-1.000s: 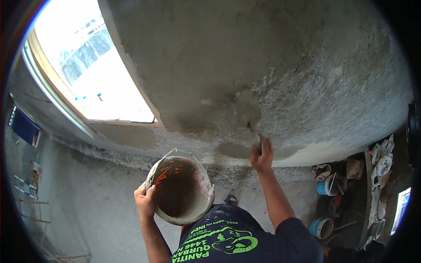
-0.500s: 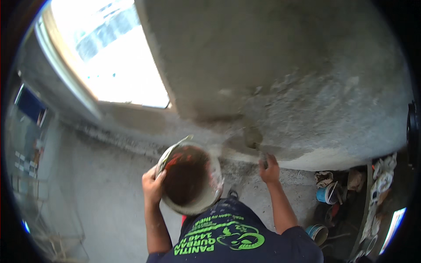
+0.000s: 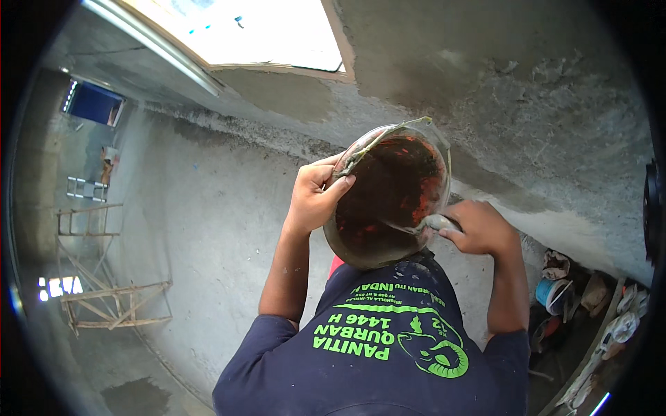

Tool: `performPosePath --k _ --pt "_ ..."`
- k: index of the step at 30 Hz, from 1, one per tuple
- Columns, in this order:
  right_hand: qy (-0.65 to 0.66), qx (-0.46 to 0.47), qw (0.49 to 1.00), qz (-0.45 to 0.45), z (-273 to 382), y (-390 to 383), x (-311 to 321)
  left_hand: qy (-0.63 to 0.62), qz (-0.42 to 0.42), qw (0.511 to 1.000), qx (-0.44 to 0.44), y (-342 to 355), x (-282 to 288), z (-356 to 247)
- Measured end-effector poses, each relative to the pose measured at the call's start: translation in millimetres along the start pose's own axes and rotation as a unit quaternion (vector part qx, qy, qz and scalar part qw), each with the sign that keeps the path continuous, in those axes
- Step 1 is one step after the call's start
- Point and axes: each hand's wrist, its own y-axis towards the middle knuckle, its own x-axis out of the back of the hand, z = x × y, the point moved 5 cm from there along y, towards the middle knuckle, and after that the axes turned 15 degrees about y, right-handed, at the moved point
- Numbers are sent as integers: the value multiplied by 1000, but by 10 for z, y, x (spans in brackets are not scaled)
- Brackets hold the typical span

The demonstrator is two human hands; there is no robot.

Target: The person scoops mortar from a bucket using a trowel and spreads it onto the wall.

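Left hand (image 3: pixel 316 199) clamps the bucket (image 3: pixel 433 188) by its left rim; right hand (image 3: pixel 482 227) curls round the trowel (image 3: pixel 438 222). Bucket likely stiff, weighty; grip rim.

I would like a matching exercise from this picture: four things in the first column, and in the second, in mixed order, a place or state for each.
Column one
1. Left hand
2. Right hand
3. Wooden frame
4. Window

Column two
A. Holds a tool at the mouth of the bucket
B. Bright, at the top of the picture
C. Grips the bucket's left side at its rim
D. Stands at the left of the picture

Right pairs: 1-C, 2-A, 3-D, 4-B.
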Motion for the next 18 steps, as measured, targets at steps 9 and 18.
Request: performPosePath --k 9,18 --pt "5 -47 993 110 -48 262 -293 10 50 995 -91 -46 -38 -123" --pt "313 -24 916 251 -405 7 -42 -47 16 998 -25 -26 -62 -43"
